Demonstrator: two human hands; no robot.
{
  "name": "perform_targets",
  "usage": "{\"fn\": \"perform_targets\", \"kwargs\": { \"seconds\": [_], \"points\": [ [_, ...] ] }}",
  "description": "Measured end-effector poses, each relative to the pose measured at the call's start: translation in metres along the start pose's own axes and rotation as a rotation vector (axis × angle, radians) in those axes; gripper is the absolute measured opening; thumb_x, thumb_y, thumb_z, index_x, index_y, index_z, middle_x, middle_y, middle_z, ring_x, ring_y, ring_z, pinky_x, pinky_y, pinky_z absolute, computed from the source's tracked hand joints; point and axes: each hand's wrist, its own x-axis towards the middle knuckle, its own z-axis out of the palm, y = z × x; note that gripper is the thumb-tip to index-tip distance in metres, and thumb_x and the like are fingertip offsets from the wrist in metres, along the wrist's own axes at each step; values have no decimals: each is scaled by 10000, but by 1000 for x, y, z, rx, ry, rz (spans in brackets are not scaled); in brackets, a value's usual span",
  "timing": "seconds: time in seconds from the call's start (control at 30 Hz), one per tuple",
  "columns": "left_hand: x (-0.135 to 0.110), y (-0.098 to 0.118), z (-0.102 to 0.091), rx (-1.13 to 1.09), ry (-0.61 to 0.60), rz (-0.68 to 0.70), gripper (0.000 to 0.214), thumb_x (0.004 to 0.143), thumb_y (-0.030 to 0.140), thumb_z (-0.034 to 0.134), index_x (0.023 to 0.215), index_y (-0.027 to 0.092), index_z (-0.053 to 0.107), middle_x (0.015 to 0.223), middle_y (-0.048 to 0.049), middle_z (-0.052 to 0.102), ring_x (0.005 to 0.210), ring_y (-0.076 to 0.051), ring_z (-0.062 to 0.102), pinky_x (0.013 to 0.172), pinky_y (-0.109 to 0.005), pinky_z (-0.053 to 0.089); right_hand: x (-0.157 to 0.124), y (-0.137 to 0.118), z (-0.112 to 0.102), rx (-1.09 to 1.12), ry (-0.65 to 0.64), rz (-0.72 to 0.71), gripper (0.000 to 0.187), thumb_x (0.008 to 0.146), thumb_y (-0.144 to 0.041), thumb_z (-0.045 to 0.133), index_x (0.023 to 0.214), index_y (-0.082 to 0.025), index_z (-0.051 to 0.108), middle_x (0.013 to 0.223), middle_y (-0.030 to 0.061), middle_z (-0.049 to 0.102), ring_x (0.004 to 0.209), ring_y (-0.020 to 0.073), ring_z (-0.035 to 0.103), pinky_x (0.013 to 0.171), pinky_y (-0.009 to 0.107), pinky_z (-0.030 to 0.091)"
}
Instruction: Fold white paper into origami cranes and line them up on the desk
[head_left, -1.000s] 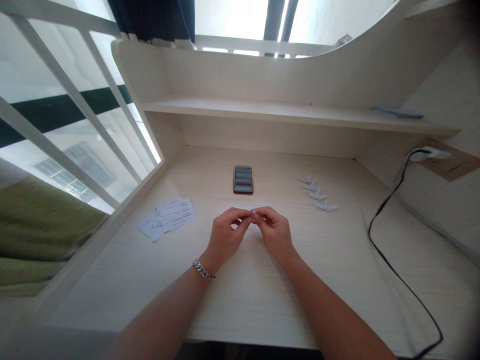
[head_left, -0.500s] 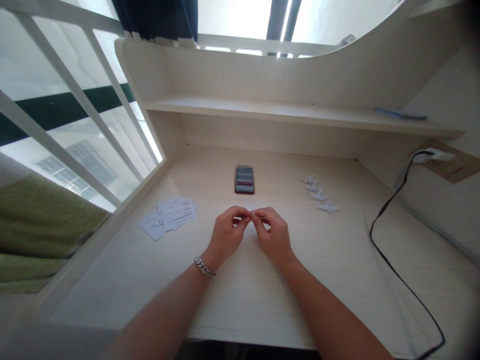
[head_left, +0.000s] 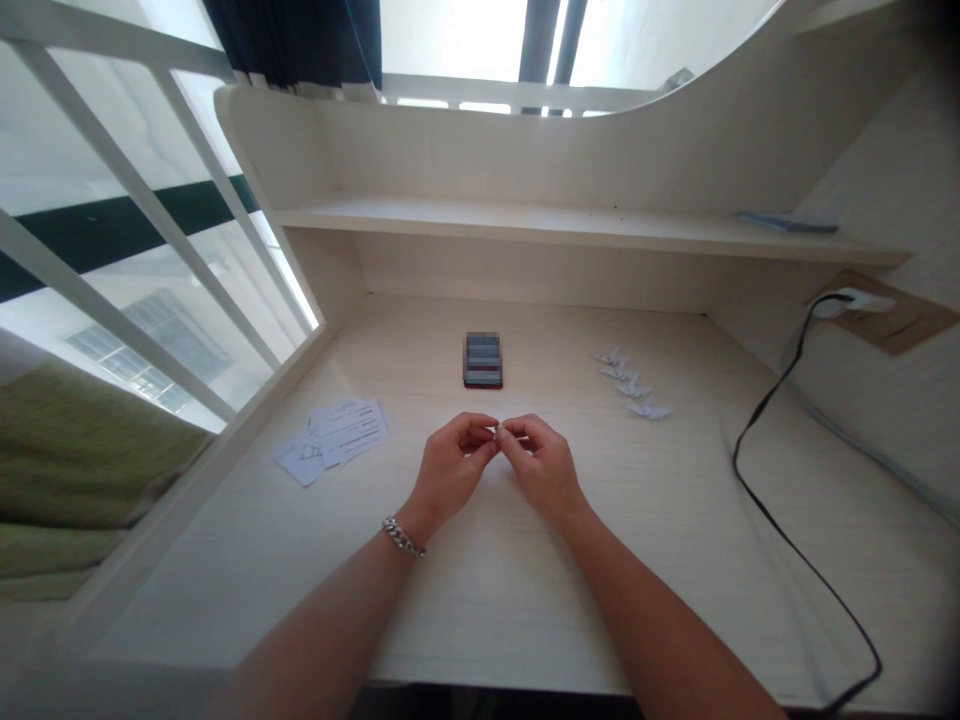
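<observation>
My left hand (head_left: 452, 466) and my right hand (head_left: 545, 466) meet over the middle of the desk, thumbs and forefingers pinched together. A tiny bit of folded white paper (head_left: 499, 427) shows between the fingertips; most of it is hidden. Beyond the hands lies a dark phone (head_left: 483, 361), its screen blurred. To the right, several small white folded-paper figures (head_left: 628, 388), pointed like cranes, lie in a slanting row. Overlapping white paper sheets (head_left: 351, 432) with printed lines rest on the left.
The pale wooden desk (head_left: 480, 620) has a shelf (head_left: 465, 222) along its back, with a flat bluish item (head_left: 787, 222) on it. From a wall socket (head_left: 907, 318) a black cable (head_left: 795, 555) runs down the right side. White railings (head_left: 142, 190) border the left.
The view has shifted slightly, so the desk items appear a little further left. Both hands keep their pinch, with the fingertips moved only slightly.
</observation>
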Motion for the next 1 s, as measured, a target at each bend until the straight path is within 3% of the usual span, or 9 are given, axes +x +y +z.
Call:
{"fn": "perform_targets", "kwargs": {
  "seconds": [0.2, 0.4, 0.67, 1.0],
  "points": [
    [1, 0, 0, -97, -29, -34, 275, 697, 229, 647, 950, 142, 585, 810, -54, 642, 759, -143, 612, 728, -288, 491, 4, 6, -3, 123, -21, 96, 189, 755, -327, 563, 761, -157, 646, 738, 41, 620, 677, 147, 569, 598, 255, 476],
    [7, -1, -8, -294, 35, -145, 260, 624, 203, 705, 860, 134, 621, 749, -24, 639, 673, -105, 585, 654, -242, 477, 5, 14, -2, 386, -147, 248, 247, 742, -372, 573, 844, -158, 645, 694, 24, 625, 597, 135, 570, 550, 275, 499],
    [7, -1, -9, -290, -35, -246, 229, 662, 283, 683, 827, 133, 627, 776, -38, 626, 695, -110, 567, 639, -238, 487, 0, 2, -6, 25, -63, 82, 199, 756, -319, 559, 794, -151, 658, 717, 59, 667, 639, 162, 605, 599, 268, 487],
    [7, -5, -12, -269, -94, -297, 241, 646, 311, 695, 783, 118, 646, 741, -47, 624, 657, -114, 562, 663, -260, 481, 1, 0, -10, -11, -65, -10, 163, 751, -257, 565, 846, -175, 669, 811, 58, 678, 712, 168, 624, 645, 274, 505]
  ]
}}
